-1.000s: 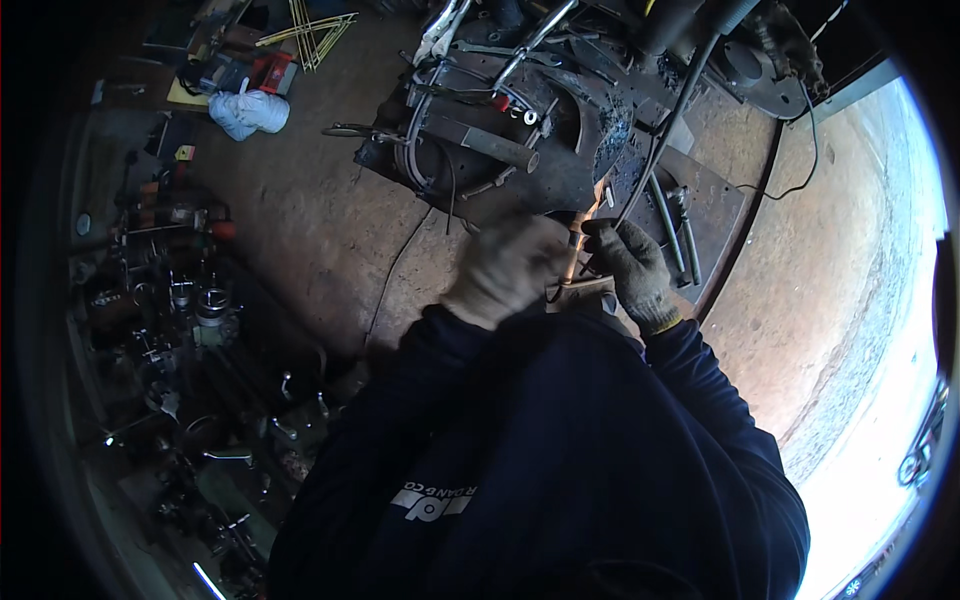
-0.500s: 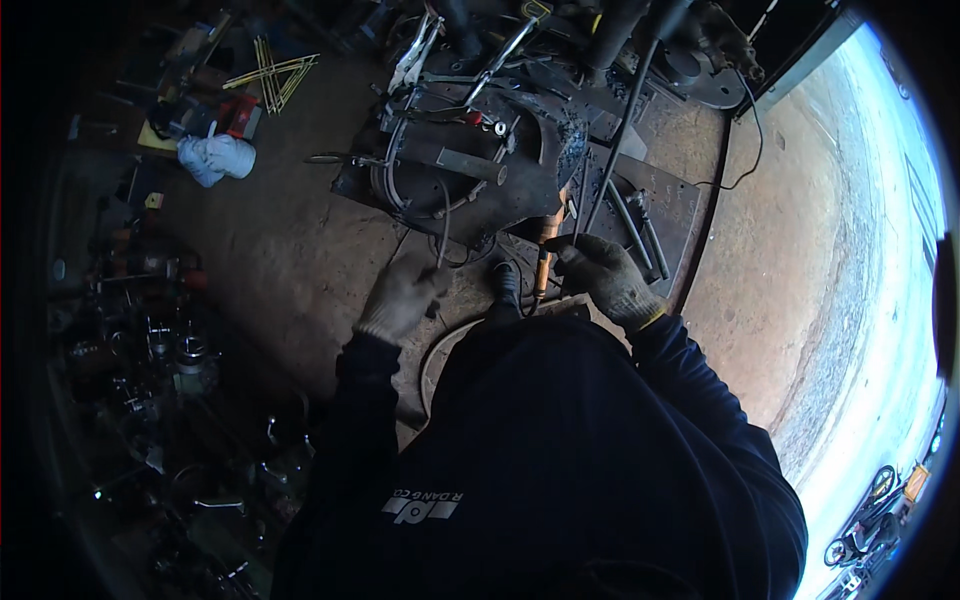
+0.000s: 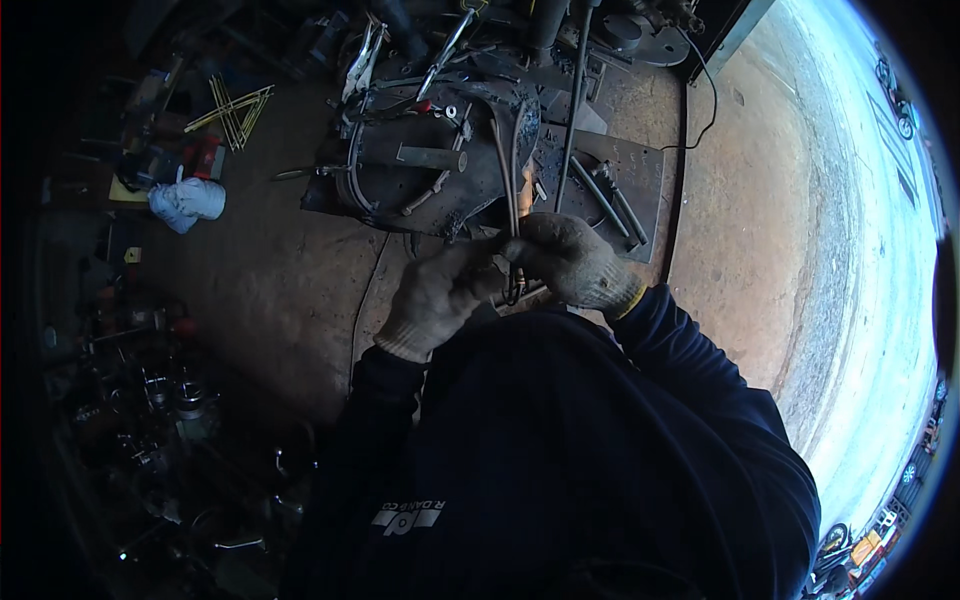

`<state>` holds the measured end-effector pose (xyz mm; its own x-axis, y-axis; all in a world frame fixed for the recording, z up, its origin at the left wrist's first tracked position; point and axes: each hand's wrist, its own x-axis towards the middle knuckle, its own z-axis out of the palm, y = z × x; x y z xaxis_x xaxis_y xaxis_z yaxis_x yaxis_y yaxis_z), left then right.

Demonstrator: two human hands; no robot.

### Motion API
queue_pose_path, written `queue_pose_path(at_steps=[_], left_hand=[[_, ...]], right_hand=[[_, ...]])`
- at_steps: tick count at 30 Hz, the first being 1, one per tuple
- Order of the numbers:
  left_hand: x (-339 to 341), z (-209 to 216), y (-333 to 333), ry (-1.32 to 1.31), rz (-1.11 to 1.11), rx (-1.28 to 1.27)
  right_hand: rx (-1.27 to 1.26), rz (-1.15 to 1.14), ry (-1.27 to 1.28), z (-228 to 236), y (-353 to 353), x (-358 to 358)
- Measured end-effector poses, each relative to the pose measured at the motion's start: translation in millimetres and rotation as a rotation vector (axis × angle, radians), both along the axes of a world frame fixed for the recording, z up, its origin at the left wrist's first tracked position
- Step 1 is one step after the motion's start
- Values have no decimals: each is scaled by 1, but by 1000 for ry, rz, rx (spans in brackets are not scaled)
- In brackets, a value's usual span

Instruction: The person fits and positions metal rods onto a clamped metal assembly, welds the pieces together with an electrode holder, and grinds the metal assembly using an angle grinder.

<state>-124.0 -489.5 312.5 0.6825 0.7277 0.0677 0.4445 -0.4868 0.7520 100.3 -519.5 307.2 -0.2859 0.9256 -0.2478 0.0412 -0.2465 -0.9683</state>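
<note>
My gloved left hand (image 3: 435,295) and gloved right hand (image 3: 580,262) meet low in front of my body, fingers closed. Between them passes a thin brownish cable-like strand (image 3: 507,175), doubled, rising over the worktable's edge; a small dark loop shows below the fingertips. Whether it is cable or thin rod is not clear. Both hands pinch it, the gloves hiding the grip itself. Just beyond the right hand is an orange handle (image 3: 527,188), partly covered. Past it lies a dark steel plate (image 3: 400,185) bearing a curved metal band (image 3: 352,170) and a short flat bar (image 3: 435,158).
Locking pliers (image 3: 362,62) and other tools crowd the table's far side. A long dark rod (image 3: 572,110) slants down near my right hand; two short pipes (image 3: 612,205) lie beside it. Left on the floor are yellow rods (image 3: 232,112), a pale cloth bundle (image 3: 187,202) and dark machine parts.
My hands were apart; the left has moved right and the two have come together. The strand that curved up from my left hand now runs between both. The view has shifted slightly.
</note>
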Motion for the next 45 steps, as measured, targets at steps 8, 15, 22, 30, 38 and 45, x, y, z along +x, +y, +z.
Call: queue_pose_path(at_steps=[8, 15, 22, 30, 38, 45], left_hand=[[5, 52, 28, -448, 283, -761], [-35, 42, 85, -915, 212, -1080], [-45, 21, 114, -955, 148, -1222], [-53, 17, 121, -1081, 91, -1281], [-21, 33, 94, -948, 171, -1148], [-19, 52, 94, -887, 166, -1004]], right_hand=[[656, 99, -625, 33, -20, -31], [247, -165, -220, 28, -19, -49], [-57, -348, 271, -1, -12, -54], [-54, -305, 390, -15, -1, -51], [-59, -393, 453, -36, -20, -40], [-93, -336, 496, -44, -9, -31]])
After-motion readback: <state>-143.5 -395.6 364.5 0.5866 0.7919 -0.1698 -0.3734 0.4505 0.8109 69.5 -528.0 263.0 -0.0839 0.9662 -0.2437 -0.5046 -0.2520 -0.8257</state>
